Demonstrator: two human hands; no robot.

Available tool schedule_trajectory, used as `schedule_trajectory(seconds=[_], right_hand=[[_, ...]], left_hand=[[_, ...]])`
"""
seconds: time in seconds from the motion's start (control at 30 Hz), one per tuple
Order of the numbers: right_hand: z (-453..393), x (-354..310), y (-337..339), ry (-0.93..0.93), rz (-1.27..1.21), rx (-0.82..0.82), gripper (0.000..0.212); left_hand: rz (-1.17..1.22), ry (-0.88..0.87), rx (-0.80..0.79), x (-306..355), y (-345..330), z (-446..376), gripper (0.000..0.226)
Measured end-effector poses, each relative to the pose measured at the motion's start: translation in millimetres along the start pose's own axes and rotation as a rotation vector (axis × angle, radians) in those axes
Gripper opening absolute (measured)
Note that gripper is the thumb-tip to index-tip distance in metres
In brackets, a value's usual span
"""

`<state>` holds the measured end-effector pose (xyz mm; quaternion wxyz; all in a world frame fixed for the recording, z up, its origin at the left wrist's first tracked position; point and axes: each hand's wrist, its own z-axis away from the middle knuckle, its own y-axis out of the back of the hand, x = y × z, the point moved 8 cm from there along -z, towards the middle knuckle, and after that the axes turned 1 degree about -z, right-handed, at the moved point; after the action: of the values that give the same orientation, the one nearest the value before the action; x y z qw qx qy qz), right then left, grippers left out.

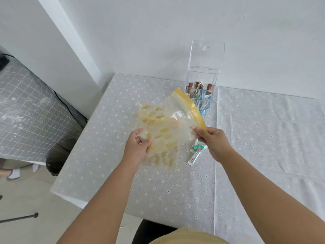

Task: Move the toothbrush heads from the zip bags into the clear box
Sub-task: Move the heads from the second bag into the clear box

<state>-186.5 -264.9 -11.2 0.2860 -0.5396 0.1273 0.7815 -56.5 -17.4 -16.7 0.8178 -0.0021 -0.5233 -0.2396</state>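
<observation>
The left hand [139, 147] grips the patterned zip bag [158, 136]; the right hand's [212, 140] fingers [199, 132] pinch the yellow-sealed zip bag [182, 110]. Both look empty (blur hides detail). Set them aside, then lift the wrapped toothbrush heads [196, 152] off the counter [140, 182] into the open clear box [202, 85].

You look down at a table [175, 182] covered with a pale grey cloth with small white flowers, and it stands against a plain white wall [158, 32] in soft, even light. To your left there is a white pillar [70, 41] and, beside it, a piece of furniture under a grey checked cover [31, 106]. Below that you see a light floor [26, 199], a dark round stool [59, 155] at the table's edge and a thin dark metal bar [19, 218].
</observation>
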Motion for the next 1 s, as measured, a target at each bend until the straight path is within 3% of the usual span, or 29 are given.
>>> schedule_trajectory(seconds=[0.1, 0.2, 0.3, 0.43, 0.57, 0.67, 0.73, 0.87, 1.0], right_hand=[[0, 6, 4, -0.055, -0.034, -0.028, 0.018], [0, 8, 8, -0.095, 0.004, -0.084, 0.016], [2, 12, 12, -0.145, 0.21, -0.204, 0.015], [16, 16, 1, -0.257, 0.554, -0.419, 0.017], [15, 7, -15, -0.33, 0.529, -0.412, 0.054], [8, -16, -21, -0.219, 0.481, -0.313, 0.044], [2, -32, -11, -0.117, 0.455, -0.161, 0.031], [10, -54, 45, 0.017, 0.22, 0.199, 0.028], [39, -72, 110, 0.082, 0.403, 0.446, 0.03]], left_hand=[[-0.019, -0.038, -0.124, 1, -4, 8, 0.051], [0.174, 0.071, -0.256, -4, -8, 16, 0.054], [0.403, 0.194, -0.161, -11, 3, 9, 0.035], [0.213, 0.115, -0.013, -15, 13, -1, 0.024], [0.01, -0.093, -0.054, 0, -1, 7, 0.023], [-0.022, -0.138, -0.106, 11, -16, 15, 0.023], [-0.012, -0.149, -0.148, 19, -27, 19, 0.024], [0.084, -0.131, -0.179, 33, -47, 26, 0.024], [0.175, -0.005, -0.349, 25, -99, 39, 0.023]])
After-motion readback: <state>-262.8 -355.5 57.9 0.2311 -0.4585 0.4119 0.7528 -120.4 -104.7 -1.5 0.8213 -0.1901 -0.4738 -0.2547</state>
